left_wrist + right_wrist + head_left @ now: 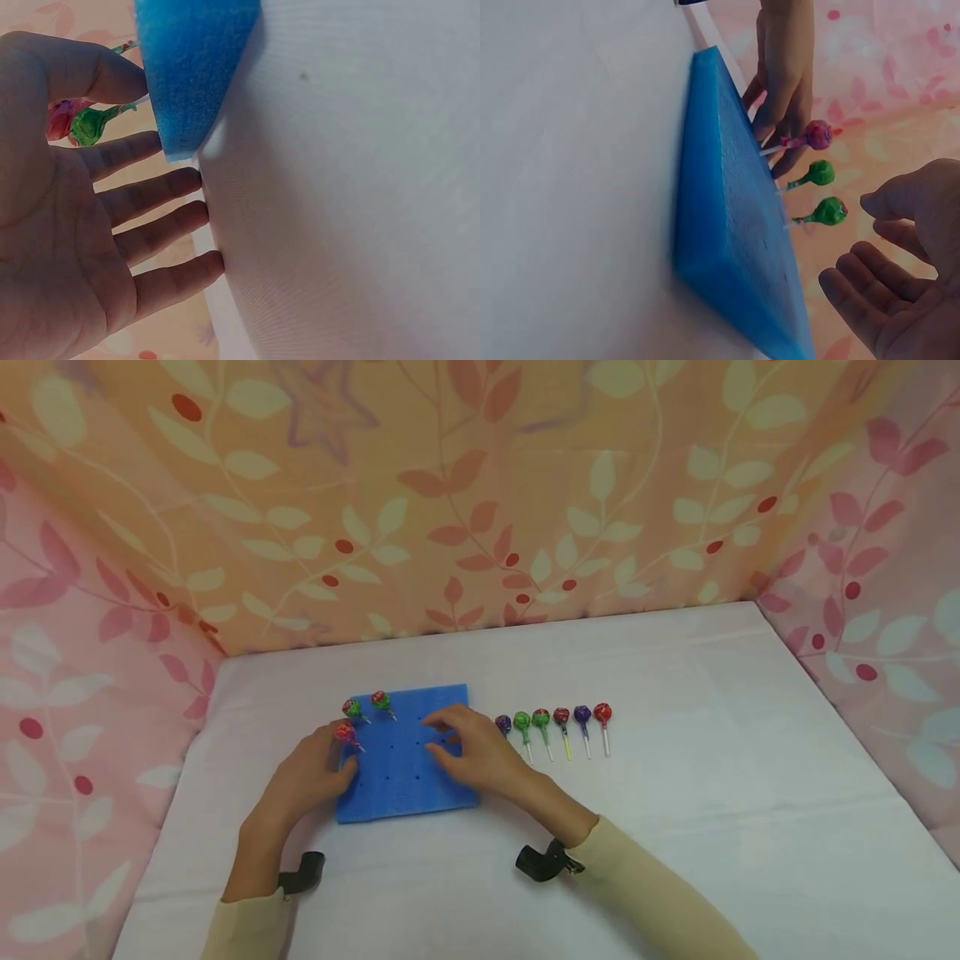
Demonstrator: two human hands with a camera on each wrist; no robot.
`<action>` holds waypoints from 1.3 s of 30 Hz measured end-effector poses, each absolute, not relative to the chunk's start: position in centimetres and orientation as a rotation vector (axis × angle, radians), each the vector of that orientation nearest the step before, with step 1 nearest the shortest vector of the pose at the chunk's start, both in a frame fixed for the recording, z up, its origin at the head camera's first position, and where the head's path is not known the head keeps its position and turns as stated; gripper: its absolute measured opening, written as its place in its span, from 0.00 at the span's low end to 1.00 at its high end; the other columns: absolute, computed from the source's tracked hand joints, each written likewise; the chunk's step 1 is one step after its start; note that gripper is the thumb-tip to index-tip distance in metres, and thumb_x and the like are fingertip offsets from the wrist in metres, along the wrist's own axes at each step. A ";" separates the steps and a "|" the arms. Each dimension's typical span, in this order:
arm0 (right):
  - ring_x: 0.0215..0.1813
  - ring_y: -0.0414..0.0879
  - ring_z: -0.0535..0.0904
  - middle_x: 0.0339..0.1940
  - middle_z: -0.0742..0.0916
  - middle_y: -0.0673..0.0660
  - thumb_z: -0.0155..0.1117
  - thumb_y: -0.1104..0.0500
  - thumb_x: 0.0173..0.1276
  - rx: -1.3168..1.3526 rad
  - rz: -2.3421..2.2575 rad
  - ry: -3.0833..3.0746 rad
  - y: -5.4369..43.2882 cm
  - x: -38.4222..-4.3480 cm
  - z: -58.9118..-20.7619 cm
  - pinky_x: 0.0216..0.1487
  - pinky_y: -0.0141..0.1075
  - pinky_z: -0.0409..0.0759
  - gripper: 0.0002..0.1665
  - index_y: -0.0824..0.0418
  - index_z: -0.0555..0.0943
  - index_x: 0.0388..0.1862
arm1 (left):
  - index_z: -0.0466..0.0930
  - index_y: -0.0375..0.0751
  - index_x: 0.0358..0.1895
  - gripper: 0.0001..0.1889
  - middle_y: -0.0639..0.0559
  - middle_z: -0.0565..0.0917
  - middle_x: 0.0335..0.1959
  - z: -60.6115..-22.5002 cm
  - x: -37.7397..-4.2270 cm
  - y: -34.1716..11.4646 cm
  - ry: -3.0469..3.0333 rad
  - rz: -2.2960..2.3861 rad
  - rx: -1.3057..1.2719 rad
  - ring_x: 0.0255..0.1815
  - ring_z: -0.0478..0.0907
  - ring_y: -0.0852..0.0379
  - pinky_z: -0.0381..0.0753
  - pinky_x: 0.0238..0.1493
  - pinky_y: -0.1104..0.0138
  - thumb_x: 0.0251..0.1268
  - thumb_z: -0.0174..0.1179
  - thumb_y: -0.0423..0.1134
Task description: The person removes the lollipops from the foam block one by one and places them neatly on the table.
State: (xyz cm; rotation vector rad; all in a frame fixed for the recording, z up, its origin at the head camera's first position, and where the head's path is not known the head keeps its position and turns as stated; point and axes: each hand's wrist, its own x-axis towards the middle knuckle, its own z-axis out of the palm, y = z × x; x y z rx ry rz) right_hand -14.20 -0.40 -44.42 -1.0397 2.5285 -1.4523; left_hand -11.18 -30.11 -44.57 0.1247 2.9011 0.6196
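Observation:
A blue foam block [408, 797] with small holes in its top lies on the white table. Three wrapped lollipops stand in it toward the far left: a pinkish-red one [345, 732], a green one [351, 708] and a green-and-red one [380, 700]. My left hand [311, 772] rests at the block's left edge, thumb against the foam and fingers fairly straight, as the left wrist view shows. Over the block's right part hovers my right hand [480, 752], thumb and fingers apart, holding nothing. In the right wrist view it is clear of the lollipops [829, 211].
A row of several lollipops [562, 717] lies right of the block, sticks toward me; my right hand partly hides the leftmost one [503, 724]. White cloth [712, 760] covers the table. Patterned curtains [480, 510] hang behind and at both sides.

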 end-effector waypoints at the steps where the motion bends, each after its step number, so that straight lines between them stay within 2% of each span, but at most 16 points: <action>1: 0.60 0.57 0.87 0.58 0.87 0.65 0.67 0.61 0.75 -1.040 -1.453 2.523 -0.7 -14.2 -44.5 0.59 0.49 0.89 0.21 0.66 0.81 0.63 | 0.63 0.26 0.78 0.36 0.25 0.71 0.76 -44.6 -11.1 -30.1 2.901 0.620 0.127 0.78 0.67 0.25 0.67 0.77 0.32 0.73 0.59 0.43; 12: 0.60 0.57 0.87 0.61 0.84 0.65 0.68 0.61 0.75 -0.994 -1.564 2.454 -2.9 -14.1 -44.9 0.59 0.46 0.90 0.21 0.66 0.81 0.64 | 0.63 0.27 0.78 0.37 0.26 0.72 0.75 -44.8 -11.3 -29.9 2.913 0.605 0.127 0.77 0.68 0.25 0.68 0.76 0.32 0.73 0.59 0.45; 28: 0.62 0.56 0.88 0.63 0.88 0.64 0.66 0.63 0.76 -1.089 -1.680 2.342 -6.0 -15.0 -45.5 0.61 0.40 0.89 0.22 0.68 0.80 0.66 | 0.63 0.28 0.78 0.37 0.25 0.73 0.74 -44.4 -11.3 -30.1 2.904 0.585 0.098 0.75 0.70 0.24 0.70 0.73 0.30 0.73 0.61 0.44; 39: 0.57 0.48 0.88 0.60 0.88 0.59 0.66 0.62 0.76 -1.083 -1.633 2.395 -8.5 -15.1 -46.0 0.58 0.29 0.87 0.21 0.62 0.81 0.65 | 0.63 0.28 0.78 0.37 0.25 0.71 0.76 -44.7 -11.6 -29.9 2.896 0.629 0.104 0.76 0.68 0.24 0.69 0.74 0.30 0.72 0.60 0.44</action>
